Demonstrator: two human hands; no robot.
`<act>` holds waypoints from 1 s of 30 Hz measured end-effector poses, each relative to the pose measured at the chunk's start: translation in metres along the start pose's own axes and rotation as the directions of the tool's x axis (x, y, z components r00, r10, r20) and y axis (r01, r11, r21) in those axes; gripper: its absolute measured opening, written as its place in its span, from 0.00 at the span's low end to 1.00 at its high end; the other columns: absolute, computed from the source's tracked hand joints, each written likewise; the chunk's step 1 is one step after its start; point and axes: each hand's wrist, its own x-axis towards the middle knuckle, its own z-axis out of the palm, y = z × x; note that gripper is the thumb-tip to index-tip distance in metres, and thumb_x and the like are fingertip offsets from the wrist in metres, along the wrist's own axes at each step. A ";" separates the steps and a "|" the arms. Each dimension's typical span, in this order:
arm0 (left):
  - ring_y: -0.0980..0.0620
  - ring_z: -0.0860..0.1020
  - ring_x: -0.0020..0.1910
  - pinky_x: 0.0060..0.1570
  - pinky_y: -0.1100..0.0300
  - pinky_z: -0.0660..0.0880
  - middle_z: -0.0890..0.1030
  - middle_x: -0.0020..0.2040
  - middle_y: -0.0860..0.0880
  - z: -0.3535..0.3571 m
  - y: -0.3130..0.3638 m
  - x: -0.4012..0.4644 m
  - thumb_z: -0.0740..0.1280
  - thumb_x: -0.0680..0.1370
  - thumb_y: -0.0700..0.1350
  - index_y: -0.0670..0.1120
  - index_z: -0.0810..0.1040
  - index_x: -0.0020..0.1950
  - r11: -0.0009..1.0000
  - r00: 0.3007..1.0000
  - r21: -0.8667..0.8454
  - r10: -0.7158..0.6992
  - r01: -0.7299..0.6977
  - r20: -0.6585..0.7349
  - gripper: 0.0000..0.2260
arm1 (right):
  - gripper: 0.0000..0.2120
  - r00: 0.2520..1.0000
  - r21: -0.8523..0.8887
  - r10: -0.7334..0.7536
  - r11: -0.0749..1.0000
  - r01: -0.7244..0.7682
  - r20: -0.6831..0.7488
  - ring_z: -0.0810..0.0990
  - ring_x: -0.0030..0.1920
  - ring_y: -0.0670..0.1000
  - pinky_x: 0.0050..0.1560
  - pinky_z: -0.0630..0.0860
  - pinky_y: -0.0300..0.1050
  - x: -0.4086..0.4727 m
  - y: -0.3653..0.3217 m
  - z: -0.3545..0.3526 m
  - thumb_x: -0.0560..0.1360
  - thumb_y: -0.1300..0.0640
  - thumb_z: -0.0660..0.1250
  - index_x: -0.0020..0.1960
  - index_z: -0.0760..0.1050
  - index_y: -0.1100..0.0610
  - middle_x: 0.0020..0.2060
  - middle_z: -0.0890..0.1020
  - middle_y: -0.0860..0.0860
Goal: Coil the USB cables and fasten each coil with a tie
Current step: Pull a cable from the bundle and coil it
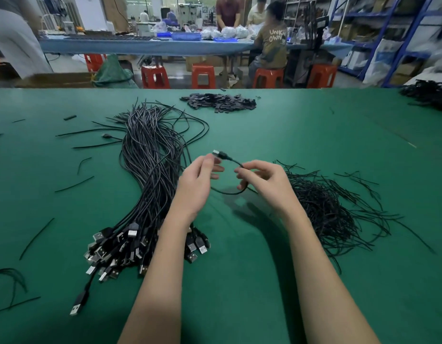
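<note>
Hands met above the green tabletop in our view, both raised and working one black USB cable. Our left hand had its grip pinched on the cable just behind the USB plug, which poked up past the fingertips with its metal end showing. Our right hand had its grip curled round the same cable further along, so that the cord arched between the two hands and dropped into a loop beneath them, hanging just clear of the cloth. To the left lay the bundle of uncoiled USB cables, cords running away from us and their plugs heaped at the near end, partly under our left forearm. One cable strayed out of that heap toward the near left edge. To the right of our right hand sat a tangled pile of thin black wire ties. Loose single ties were scattered over the left of the cloth. At the far side, well apart from the hands, we saw a heap of small flat black pieces.
</note>
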 end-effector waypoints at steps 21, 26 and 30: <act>0.56 0.55 0.25 0.24 0.64 0.57 0.57 0.30 0.54 0.010 0.033 -0.005 0.53 0.86 0.51 0.48 0.69 0.43 0.552 0.964 -0.795 -0.216 0.249 0.152 0.15 | 0.10 0.693 -0.042 0.294 0.934 -0.356 0.659 0.79 0.35 0.52 0.43 0.78 0.46 -0.022 -0.021 -0.047 0.77 0.50 0.70 0.53 0.81 0.56 0.35 0.81 0.54; 0.57 0.56 0.26 0.23 0.64 0.54 0.59 0.30 0.54 0.003 0.035 -0.006 0.53 0.87 0.48 0.47 0.69 0.42 0.519 0.961 -0.809 -0.171 0.276 0.218 0.15 | 0.08 0.655 -0.216 0.398 0.914 -0.344 0.642 0.73 0.28 0.46 0.29 0.66 0.35 -0.022 -0.018 -0.050 0.81 0.52 0.67 0.50 0.83 0.55 0.34 0.83 0.53; 0.56 0.53 0.27 0.26 0.63 0.54 0.57 0.30 0.54 -0.003 0.035 -0.010 0.54 0.86 0.48 0.48 0.68 0.40 0.495 0.961 -0.833 -0.014 0.247 0.276 0.15 | 0.15 0.798 -0.404 0.438 0.874 -0.270 0.414 0.70 0.26 0.45 0.29 0.65 0.36 -0.017 -0.012 -0.044 0.78 0.43 0.70 0.48 0.84 0.55 0.25 0.75 0.47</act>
